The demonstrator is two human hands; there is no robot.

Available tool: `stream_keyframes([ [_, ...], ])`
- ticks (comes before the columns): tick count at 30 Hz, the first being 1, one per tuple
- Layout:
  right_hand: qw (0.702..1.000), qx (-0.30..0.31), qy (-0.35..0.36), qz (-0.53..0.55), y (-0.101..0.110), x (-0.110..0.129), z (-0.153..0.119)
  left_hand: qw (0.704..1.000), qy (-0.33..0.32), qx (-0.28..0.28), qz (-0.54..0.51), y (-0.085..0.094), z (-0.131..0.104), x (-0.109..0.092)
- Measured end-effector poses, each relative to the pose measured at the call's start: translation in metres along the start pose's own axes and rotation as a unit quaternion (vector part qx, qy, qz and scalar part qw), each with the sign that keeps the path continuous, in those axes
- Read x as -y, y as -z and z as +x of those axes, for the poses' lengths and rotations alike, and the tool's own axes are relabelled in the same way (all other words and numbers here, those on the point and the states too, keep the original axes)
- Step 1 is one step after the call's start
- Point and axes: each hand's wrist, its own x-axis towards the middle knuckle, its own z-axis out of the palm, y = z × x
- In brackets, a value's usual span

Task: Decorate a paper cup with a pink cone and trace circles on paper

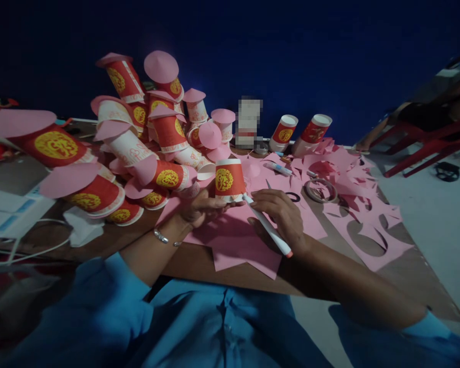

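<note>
My left hand point(202, 208) grips a red and white paper cup point(233, 179) from below, with the cup's narrow end up and a gold emblem on its side. In my right hand point(281, 212) is a white marker point(270, 227) with an orange-red end. Its other end touches or nearly touches the cup's lower right side. Under both hands lie sheets of pink paper point(233, 245). Just beyond my right hand are scissors point(292, 197), partly hidden by my fingers.
Many paper cups with pink cone tops point(168, 128) are piled at the left. Two stacks of cups point(313, 134) stand at the back. Pink paper scraps point(345, 174), a tape roll point(321, 190) and another marker point(279, 168) lie at the right. A red chair point(417, 140) is beyond the table.
</note>
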Motion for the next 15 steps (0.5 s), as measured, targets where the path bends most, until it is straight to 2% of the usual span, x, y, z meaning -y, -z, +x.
stream_keyframes([
  [10,1.0,0.025,0.001,0.01,-0.0014,0.0005,-0.0034,1.0,-0.01,0.008,-0.009,-0.0062,0.0009,-0.0042],
  [15,1.0,0.028,0.005,0.002,-0.002,0.001,-0.0026,1.0,-0.011,-0.012,0.007,-0.0033,0.0007,-0.002],
])
